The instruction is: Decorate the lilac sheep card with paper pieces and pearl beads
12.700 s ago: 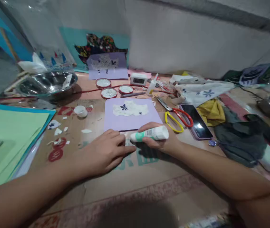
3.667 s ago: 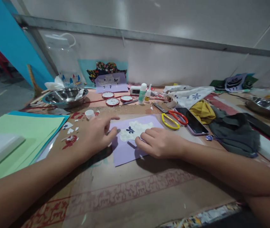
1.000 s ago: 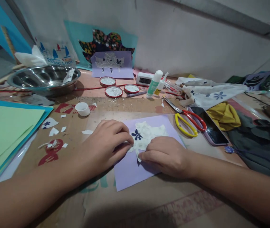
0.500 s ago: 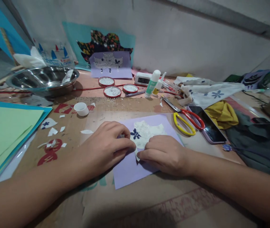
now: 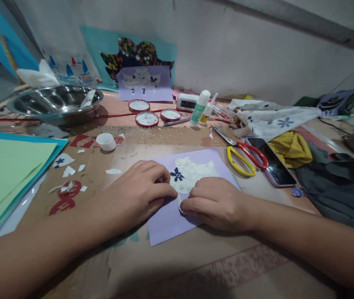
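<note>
Purple card (image 5: 167, 226) under both hands (image 5: 147, 185) (image 5: 216, 203); the right apparently touches a white strip (image 5: 179, 202).

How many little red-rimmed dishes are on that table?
3: the back dish sits in front of the upright purple card, the nearest dish just before it, and the right-hand dish left of the green-and-white glue stick. More could be hidden behind other things.

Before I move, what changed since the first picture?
The white-and-green glue stick has left the right hand and stands at the back. The purple paper sheet has come nearer the person; that hand now touches a narrow white strip on it. The red-and-yellow scissors and shiny steel bowl stayed put.
</note>
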{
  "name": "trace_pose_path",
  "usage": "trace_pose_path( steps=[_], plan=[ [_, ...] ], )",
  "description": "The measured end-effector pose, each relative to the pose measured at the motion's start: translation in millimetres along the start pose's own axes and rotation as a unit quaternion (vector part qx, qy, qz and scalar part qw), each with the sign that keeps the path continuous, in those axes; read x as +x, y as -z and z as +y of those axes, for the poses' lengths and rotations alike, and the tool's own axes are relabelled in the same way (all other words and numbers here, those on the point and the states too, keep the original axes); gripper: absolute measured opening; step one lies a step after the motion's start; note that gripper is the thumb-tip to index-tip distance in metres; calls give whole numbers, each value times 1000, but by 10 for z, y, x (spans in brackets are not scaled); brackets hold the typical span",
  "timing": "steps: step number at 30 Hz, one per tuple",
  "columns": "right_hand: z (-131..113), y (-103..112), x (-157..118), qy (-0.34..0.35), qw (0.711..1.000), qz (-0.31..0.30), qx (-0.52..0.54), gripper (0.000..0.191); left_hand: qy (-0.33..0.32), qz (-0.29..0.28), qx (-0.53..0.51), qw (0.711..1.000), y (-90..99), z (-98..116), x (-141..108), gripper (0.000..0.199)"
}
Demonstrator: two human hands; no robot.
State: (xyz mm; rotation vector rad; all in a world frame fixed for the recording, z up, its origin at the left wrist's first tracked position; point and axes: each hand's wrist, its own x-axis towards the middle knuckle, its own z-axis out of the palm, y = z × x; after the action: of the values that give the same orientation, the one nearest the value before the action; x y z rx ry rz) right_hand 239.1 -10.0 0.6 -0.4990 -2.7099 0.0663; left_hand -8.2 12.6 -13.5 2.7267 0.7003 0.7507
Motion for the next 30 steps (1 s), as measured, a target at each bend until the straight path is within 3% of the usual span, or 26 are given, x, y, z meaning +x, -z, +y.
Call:
trace_pose_path(
  steps=[30],
  plan=[
    [1, 9, 15, 13, 1000, -7, -2, 23, 23, -28, -14, 999, 29, 10, 0, 12]
  ],
)
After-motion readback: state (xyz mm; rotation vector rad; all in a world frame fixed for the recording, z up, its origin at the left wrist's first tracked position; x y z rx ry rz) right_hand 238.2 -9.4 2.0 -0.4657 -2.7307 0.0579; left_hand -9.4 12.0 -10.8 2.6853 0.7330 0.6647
